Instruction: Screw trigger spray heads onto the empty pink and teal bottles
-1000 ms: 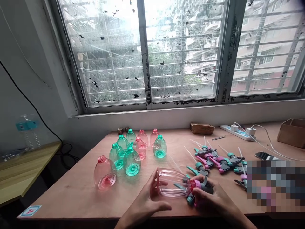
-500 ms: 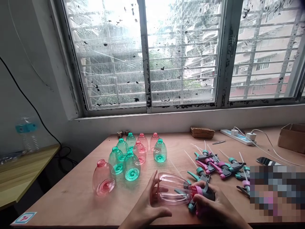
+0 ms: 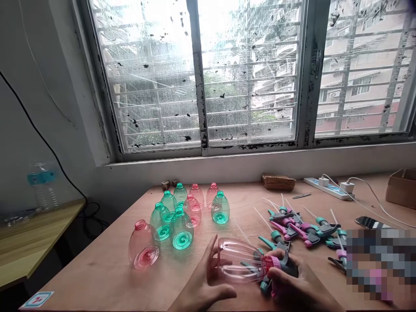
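Observation:
A clear pink bottle (image 3: 238,264) lies sideways in the air above the near edge of the table. Its neck meets the pink collar of a grey trigger spray head (image 3: 289,265), and my right hand (image 3: 302,281) is closed around that head. At the bottle's base my left hand (image 3: 208,275) is spread, thumb stretched out below and fingers partly behind the plastic; whether they touch it I cannot tell. Behind the bottle, a teal-and-grey spray head (image 3: 274,240) rests on the table, and more spray heads (image 3: 305,229) with thin white tubes are heaped to the right.
Several green bottles (image 3: 182,232) and pink bottles (image 3: 144,247) stand left of centre. Toward the back are a brown packet (image 3: 278,182), a power strip (image 3: 329,189) and a cardboard box (image 3: 403,190). A phone (image 3: 370,222) lies at right, beside a blurred-out patch.
The whole view has shifted slightly. Both hands keep nearly the same pose around the pink bottle and its spray head.

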A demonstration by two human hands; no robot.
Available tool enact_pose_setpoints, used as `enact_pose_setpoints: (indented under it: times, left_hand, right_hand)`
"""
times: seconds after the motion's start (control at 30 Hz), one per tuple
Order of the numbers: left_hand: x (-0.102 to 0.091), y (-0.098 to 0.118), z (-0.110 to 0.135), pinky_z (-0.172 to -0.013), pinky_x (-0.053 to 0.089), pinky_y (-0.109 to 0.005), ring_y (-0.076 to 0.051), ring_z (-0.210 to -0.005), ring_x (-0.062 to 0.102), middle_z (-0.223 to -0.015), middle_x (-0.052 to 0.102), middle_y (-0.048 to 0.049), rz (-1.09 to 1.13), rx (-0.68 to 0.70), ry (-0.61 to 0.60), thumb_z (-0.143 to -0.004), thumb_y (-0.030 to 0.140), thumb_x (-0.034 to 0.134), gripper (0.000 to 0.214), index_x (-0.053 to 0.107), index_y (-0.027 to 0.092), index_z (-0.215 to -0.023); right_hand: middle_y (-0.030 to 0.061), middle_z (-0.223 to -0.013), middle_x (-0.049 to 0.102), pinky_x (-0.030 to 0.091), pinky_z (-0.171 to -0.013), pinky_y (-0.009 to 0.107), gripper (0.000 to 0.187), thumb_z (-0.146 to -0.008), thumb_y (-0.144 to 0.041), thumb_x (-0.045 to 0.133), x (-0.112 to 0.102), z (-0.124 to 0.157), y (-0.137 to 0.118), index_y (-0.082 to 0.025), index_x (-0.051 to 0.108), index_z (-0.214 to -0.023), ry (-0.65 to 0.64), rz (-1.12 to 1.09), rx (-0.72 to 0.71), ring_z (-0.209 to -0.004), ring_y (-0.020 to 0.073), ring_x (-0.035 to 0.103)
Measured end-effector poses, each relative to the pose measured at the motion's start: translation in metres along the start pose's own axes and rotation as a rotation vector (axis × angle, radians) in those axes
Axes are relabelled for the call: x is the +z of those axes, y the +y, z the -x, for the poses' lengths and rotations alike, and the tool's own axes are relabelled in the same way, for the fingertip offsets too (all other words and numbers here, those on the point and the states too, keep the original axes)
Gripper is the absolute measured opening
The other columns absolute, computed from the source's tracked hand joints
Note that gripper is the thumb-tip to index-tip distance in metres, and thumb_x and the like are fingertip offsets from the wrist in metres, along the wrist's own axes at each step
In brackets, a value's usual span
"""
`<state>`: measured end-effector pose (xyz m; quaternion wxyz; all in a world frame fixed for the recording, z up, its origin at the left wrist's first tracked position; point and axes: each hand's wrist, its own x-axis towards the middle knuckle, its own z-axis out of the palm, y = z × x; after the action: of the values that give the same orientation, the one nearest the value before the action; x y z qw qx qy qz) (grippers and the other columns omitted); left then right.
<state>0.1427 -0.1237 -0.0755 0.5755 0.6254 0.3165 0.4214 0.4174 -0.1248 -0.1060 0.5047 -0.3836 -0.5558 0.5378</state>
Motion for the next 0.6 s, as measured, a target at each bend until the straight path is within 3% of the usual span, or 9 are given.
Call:
enact_pose_setpoints:
  times: [0.17, 0.4, 0.47, 0.6]
  left_hand:
    - [-0.004, -0.002, 0.0, -0.108, 0.042, -0.053, -0.037, -0.125, 0.056, -0.137, 0.058, -0.0142, -0.05, -0.025, -0.004, -0.065, 0.042, 0.089, 0.111, 0.027, 0.032, -0.157]
    - [-0.009, -0.017, -0.006, -0.112, 0.038, -0.054, -0.037, -0.131, 0.051, -0.158, 0.035, -0.0169, 0.008, 0.074, -0.085, -0.066, 0.038, 0.09, 0.123, 0.011, 0.036, -0.159]
    - [-0.006, -0.013, -0.006, -0.113, 0.037, -0.054, -0.037, -0.131, 0.051, -0.155, 0.04, -0.0163, 0.029, 0.064, -0.08, -0.063, 0.04, 0.091, 0.126, 0.01, 0.034, -0.16]
    - [-0.003, -0.004, -0.003, -0.109, 0.04, -0.053, -0.036, -0.121, 0.059, -0.135, 0.058, -0.0161, 0.03, -0.008, -0.067, -0.066, 0.046, 0.088, 0.114, 0.024, 0.027, -0.158]
  right_hand:
    - [0.0011, -0.062, 0.066, 0.049, -0.05, 0.026, 0.046, -0.071, -0.054, 0.084, 0.002, -0.001, 0.002, -0.018, 0.064, -0.091, -0.008, -0.061, 0.002, -0.051, 0.015, 0.059]
    - [0.0018, -0.064, 0.067, 0.048, -0.048, 0.024, 0.046, -0.07, -0.054, 0.085, 0.001, -0.002, 0.003, -0.018, 0.066, -0.09, 0.004, -0.075, -0.012, -0.053, 0.016, 0.06]
    - [0.0013, -0.063, 0.066, 0.048, -0.048, 0.024, 0.047, -0.069, -0.054, 0.085, 0.001, -0.002, 0.005, -0.017, 0.065, -0.091, 0.002, -0.077, -0.004, -0.052, 0.0154, 0.06]
    - [0.0004, -0.062, 0.065, 0.048, -0.049, 0.024, 0.048, -0.07, -0.054, 0.085, 0.001, -0.002, 0.006, -0.017, 0.064, -0.092, -0.006, -0.067, 0.006, -0.05, 0.0146, 0.059]
